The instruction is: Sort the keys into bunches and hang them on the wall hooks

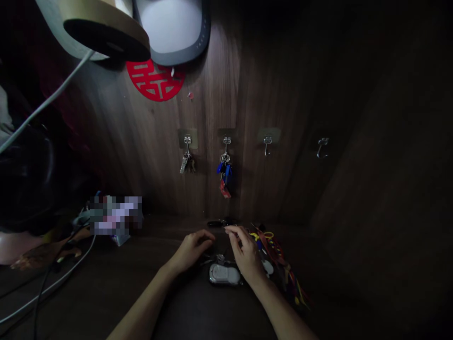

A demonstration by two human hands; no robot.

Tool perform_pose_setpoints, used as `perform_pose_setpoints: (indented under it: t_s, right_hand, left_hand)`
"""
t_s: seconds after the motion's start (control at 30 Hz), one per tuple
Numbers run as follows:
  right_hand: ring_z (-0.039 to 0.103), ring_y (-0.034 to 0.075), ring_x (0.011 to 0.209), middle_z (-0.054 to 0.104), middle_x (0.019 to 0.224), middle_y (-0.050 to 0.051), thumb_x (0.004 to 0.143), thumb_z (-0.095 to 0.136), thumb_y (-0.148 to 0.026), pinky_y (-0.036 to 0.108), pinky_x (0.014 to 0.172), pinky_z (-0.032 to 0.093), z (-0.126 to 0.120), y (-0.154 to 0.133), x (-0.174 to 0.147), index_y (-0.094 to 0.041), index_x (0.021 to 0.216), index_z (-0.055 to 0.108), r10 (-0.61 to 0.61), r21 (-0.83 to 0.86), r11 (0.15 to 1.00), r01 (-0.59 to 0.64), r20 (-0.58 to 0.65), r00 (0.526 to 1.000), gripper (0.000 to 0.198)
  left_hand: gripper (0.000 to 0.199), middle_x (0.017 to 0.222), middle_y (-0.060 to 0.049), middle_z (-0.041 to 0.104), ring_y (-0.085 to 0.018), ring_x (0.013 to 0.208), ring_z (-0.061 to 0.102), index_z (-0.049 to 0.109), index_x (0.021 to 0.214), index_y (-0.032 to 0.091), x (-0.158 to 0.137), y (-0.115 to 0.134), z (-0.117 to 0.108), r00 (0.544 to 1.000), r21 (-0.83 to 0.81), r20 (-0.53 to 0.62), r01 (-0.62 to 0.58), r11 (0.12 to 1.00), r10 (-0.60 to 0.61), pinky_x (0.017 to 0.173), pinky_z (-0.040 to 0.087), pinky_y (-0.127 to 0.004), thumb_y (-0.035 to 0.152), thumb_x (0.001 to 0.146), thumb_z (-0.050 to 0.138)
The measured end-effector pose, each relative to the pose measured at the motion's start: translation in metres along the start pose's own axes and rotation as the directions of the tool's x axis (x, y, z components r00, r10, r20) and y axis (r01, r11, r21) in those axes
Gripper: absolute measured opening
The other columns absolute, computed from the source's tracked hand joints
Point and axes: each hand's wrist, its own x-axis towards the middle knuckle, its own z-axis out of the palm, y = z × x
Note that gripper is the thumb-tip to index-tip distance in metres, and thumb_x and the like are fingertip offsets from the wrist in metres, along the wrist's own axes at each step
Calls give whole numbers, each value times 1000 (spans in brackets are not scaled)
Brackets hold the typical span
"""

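My left hand (193,249) rests low over the dark surface, fingers loosely bent and the thumb a little apart, nothing visible in it. My right hand (245,250) has its thumb and fingertips drawn together by the ring of a black key fob (215,224); whatever is between them is too small to make out. Between my wrists lies a grey remote fob (223,274) with a few metal keys (220,258) just behind it. Beside my right hand is a bundle of colourful cords (279,257) with a pale round tag (268,267), partly hidden by the hand.
On the wooden panel, one hook holds metal keys (184,163) and another blue-headed keys (225,171). Two bare hooks, a third hook (267,145) and a fourth hook (322,148), are to the right. Overhead hangs a lamp (173,33); a white cable (76,269) runs at left.
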Motion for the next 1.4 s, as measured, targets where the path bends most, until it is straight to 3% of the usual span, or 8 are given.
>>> perform_pose_setpoints:
  t_s: [0.2, 0.3, 0.43, 0.63, 0.83, 1.03, 1.23, 1.4]
  right_hand:
    - [63, 17, 84, 66, 88, 5, 91, 39, -23, 26, 70, 50, 1, 6, 0, -22, 94, 61, 47, -16, 999, -46, 17, 999, 22]
    - [62, 17, 83, 66, 87, 4, 91, 39, -23, 27, 71, 49, 2, 7, -1, -22, 94, 60, 46, -25, 999, -45, 32, 998, 22]
    - [62, 17, 81, 66, 85, 4, 91, 40, -20, 27, 70, 48, 2, 5, -1, -22, 92, 60, 31, -30, 999, -29, 70, 997, 21]
    - [63, 17, 80, 66, 82, 3, 90, 41, -18, 27, 72, 48, 4, 0, -2, -22, 90, 59, 32, -19, 999, -30, 124, 992, 19]
    - [61, 17, 80, 65, 84, 3, 87, 47, -19, 29, 74, 49, 7, -11, -5, -22, 95, 59, -22, -16, 1000, 26, 174, 985, 15]
    - [60, 19, 90, 63, 97, 4, 69, 63, -12, 33, 79, 51, 21, -19, -11, -23, 111, 52, -38, -13, 999, 41, 184, 982, 44]
    - [63, 18, 80, 65, 86, 2, 76, 52, -10, 30, 73, 52, 28, -10, -11, -23, 96, 56, -21, 7, 1000, 20, 162, 987, 24]
    - [66, 17, 81, 68, 88, 4, 83, 46, -15, 28, 71, 53, 25, -6, -8, -22, 99, 58, -21, 1, 1000, 21, 130, 991, 21]
  left_hand:
    - [17, 94, -2, 68, -19, 91, 58, 68, 91, 23, -9, -4, 9, 982, 63, 144, -130, 989, 120, 82, 42, -27, 24, 78, 57]
    - [12, 88, -3, 67, -21, 90, 57, 69, 84, 23, -8, -8, 13, 973, 105, 155, -189, 976, 171, 81, 41, -28, 24, 79, 58]
    - [14, 80, -3, 67, -20, 83, 58, 68, 80, 23, -7, -9, 16, 981, 92, 100, -175, 980, 166, 77, 40, -28, 26, 82, 55]
    - [16, 70, 1, 64, -16, 68, 57, 63, 75, 21, -8, -2, 14, 998, -71, -61, -3, 997, -1, 66, 40, -23, 32, 82, 52]
    - [21, 63, 3, 58, -13, 63, 52, 60, 66, 18, -2, -1, 11, 968, -360, -186, 90, 929, -166, 62, 41, -22, 37, 73, 60]
    - [29, 61, 3, 57, -11, 57, 53, 57, 63, 17, -1, 2, 13, 941, -671, -96, 181, 719, -326, 53, 43, -20, 43, 63, 70]
    - [33, 63, 2, 59, -12, 59, 57, 59, 64, 16, -3, 8, 10, 930, -750, -59, 198, 631, -362, 58, 51, -24, 43, 58, 75]
    - [34, 62, 2, 62, -12, 55, 59, 59, 68, 16, -2, 4, 10, 933, -756, -33, 210, 620, -357, 48, 48, -20, 45, 61, 74]
